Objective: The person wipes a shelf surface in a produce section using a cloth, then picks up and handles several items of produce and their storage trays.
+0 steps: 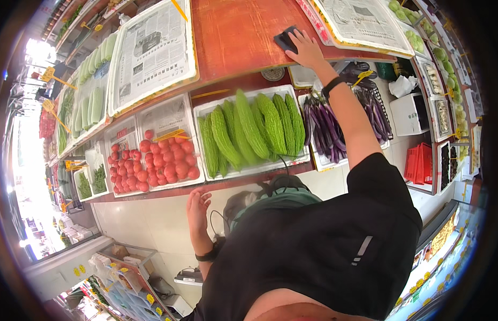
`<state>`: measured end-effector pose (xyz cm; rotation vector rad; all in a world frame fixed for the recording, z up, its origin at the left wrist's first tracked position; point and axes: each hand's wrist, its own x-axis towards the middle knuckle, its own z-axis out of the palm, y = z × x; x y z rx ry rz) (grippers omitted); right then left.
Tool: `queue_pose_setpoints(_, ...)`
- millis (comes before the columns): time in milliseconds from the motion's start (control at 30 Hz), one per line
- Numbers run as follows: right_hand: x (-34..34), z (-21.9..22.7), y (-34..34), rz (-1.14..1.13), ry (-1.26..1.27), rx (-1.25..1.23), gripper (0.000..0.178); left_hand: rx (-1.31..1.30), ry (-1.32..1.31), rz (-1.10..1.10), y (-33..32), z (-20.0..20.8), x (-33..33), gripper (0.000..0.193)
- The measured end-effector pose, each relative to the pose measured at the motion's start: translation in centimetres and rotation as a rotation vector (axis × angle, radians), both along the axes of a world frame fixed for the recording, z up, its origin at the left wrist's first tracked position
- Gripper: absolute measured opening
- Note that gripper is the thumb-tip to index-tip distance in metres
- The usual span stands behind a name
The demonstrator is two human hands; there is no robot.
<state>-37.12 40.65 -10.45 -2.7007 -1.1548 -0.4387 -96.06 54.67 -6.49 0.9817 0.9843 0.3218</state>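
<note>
My right hand [307, 49] reaches far out over the red wooden shelf [235, 37] and presses a dark folded cloth [285, 40] flat against it. The fingers lie on the cloth, near the shelf's right part. My left hand [197, 207] hangs low by my side with loosely bent fingers and nothing in it, in front of the lower shelf's edge. Beneath my right arm lie purple eggplants [326, 131] in a white tray. Left of them, a white foam tray holds bitter melons [254, 125], and further left are red tomatoes [171, 160].
Newspaper-lined trays [152, 51] [366, 21] border the red shelf on both sides. Pale green gourds [94, 59] lie at the far left. A red plastic basket [418, 163] stands at the right, near a white box [410, 115]. Yellow price tags stick up among the vegetables.
</note>
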Motion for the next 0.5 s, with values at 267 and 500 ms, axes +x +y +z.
queue_pose_setpoints(267, -3.4, 0.8, 7.2, -0.277, -0.139, 0.271, 0.053, -0.025, 0.067, -0.041, 0.3, -1.0, 1.5, 0.027)
queue_pose_setpoints(500, -18.2, -0.1, 20.5, 0.202, -0.041, 0.288, 0.051, 0.061, 0.118, -0.034, 1.2, -0.2, 1.2, 0.024)
